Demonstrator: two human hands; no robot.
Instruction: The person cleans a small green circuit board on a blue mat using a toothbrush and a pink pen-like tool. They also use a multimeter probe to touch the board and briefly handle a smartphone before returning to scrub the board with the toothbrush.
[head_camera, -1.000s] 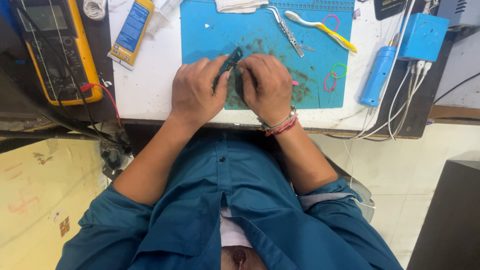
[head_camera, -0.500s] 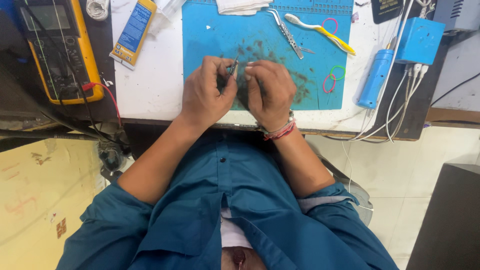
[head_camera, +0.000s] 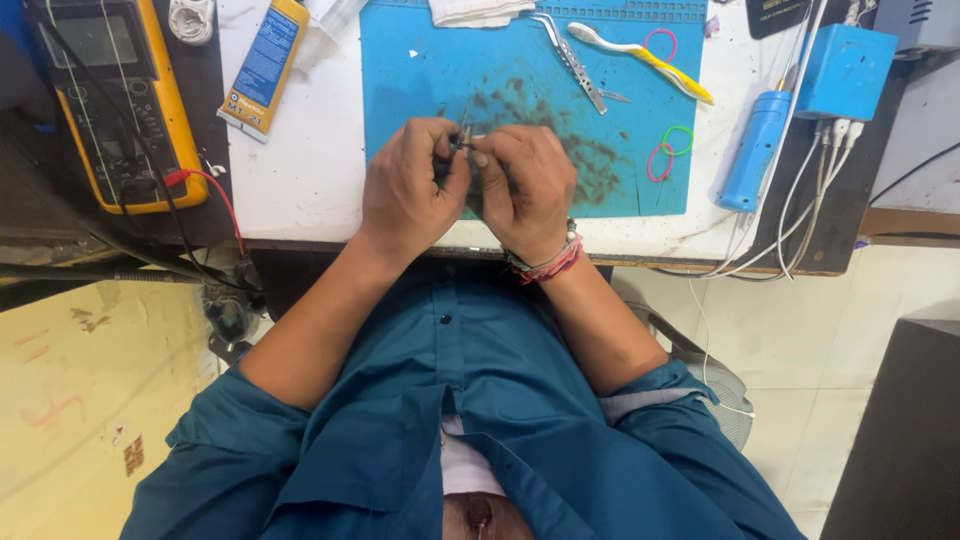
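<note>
Left hand (head_camera: 405, 190) and right hand (head_camera: 520, 190) meet over the near part of a blue mat (head_camera: 420, 80), both with fingers curled in, pinching a small part (head_camera: 462, 135) between the fingertips; part is dark, thin, mostly hidden by the fingers, only a narrow sliver sticks up above the thumbs, can't tell its shape beyond that. Part sits in the air just above the mat, between the two hands. Mat is stained with dark rusty smudges around the hands, lies on a white tabletop (head_camera: 300, 170). On the mat's far side: one metal tweezers (head_camera: 572, 58), one white-yellow toothbrush (head_camera: 645, 55), one white cloth (head_camera: 475, 10), four rubber bands (head_camera: 668, 152) in pink and green. Left of the mat one yellow-blue tube (head_camera: 264, 62), further left one yellow multimeter (head_camera: 115, 100) with a red lead. Right of the mat one blue cylinder tool (head_camera: 752, 150) and one blue box (head_camera: 845, 72) with white cables. Threaded bracelets (head_camera: 548, 262) on the right wrist. Person wears a teal shirt (head_camera: 450, 420); pale tiled floor on the right below the table edge
</note>
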